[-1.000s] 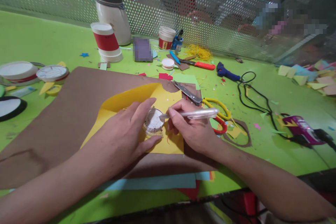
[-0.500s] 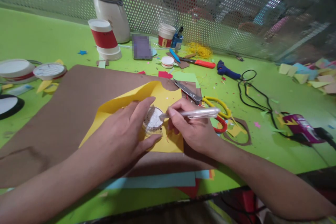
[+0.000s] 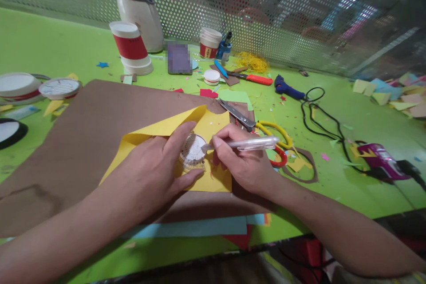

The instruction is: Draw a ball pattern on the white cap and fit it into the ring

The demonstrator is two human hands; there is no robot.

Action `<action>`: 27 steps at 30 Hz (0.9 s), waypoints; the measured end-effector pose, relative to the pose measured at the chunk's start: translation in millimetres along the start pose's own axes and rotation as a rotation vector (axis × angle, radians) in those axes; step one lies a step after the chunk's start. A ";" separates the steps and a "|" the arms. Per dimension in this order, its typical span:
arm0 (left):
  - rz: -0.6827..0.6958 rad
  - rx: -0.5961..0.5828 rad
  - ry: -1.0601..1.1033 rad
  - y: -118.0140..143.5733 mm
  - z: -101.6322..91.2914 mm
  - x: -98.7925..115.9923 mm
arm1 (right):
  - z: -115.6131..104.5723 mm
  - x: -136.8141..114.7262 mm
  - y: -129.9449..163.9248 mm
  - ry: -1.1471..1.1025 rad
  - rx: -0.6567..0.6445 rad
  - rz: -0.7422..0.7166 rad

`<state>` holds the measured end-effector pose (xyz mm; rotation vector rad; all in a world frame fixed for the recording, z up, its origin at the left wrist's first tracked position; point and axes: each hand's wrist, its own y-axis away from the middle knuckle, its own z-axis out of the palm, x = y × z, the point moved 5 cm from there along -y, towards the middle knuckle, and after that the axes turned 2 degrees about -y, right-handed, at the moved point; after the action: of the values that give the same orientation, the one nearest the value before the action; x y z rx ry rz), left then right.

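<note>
Since a second ago: holding almost the same, left hand [image 3: 149,171] still pressing down, right hand [image 3: 241,162] still gripping the pen [image 3: 246,143]. Yellow paper [image 3: 213,177] lifting a bit more at its far corner. Pen tip staying at the right edge of the round lid [image 3: 193,150], so likely still tracing slowly around it.

Lying flat on the yellow paper, near the middle of the tabletop [image 3: 49,40], on top of a big brown sheet [image 3: 86,133]. Looking small, round and see-through, with a pale dotted middle and a thin rim. Sitting between the two hands, touching both the left fingers and the pen tip.

Left fingers spreading wide, thumb and pointer finger hugging the lid from both sides and pushing it down. Right fingers pinching together tight around the clear pen, tip pointing left.

Resting just behind the right hand: scissors [image 3: 262,131] with yellow and red handles. Standing farther back: a red and white paper cup [image 3: 130,48]. Lying off to the right: a blue glue gun [image 3: 288,89] with a black cord.
</note>
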<state>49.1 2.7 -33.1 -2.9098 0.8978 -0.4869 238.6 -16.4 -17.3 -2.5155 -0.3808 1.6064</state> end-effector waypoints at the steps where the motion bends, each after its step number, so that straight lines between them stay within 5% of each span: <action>1: -0.001 -0.009 -0.004 -0.1 0.1 0.2 | -0.6 -0.7 0.1 -0.011 0.008 -0.007; 9: 0.009 0.023 0.111 0.0 -7.8 -3.4 | -9.6 1.0 -0.8 -0.265 0.179 -0.034; 16: -0.050 -0.023 0.355 -14.4 -27.8 -26.1 | -4.6 7.2 -3.1 0.049 0.018 -0.222; 22: -0.092 -0.033 0.553 -17.3 -19.6 -51.6 | 1.8 4.4 -5.5 0.198 -0.212 -0.414; 27: -0.127 -0.050 0.673 -22.0 -17.1 -55.2 | 10.2 12.4 -10.5 0.227 -0.283 -0.372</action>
<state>12.5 52.4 -29.1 -2.8753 0.7689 -1.5286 232.9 -3.1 -29.9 -2.5799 -1.0366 1.1848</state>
